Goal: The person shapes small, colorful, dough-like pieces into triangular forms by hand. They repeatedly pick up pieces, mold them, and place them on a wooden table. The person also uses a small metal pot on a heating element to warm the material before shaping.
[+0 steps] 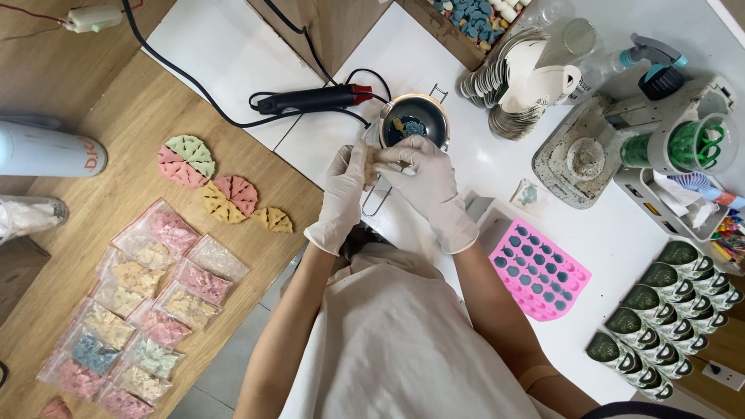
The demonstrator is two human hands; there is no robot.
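Head view: on the wooden surface left lie clear packets of pastel wax pieces. The gloved left hand and right hand pinch a small beige chunk together beside the small metal melting pot; a pink silicone mould lies right.

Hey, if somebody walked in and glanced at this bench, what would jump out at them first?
Probably the two white-gloved hands, left hand and right hand, meeting over a small pale piece beside the metal pot at the centre. Next, the bright pink mould to the right on the white table, and the rows of pastel-filled clear bags on the wooden surface at left.
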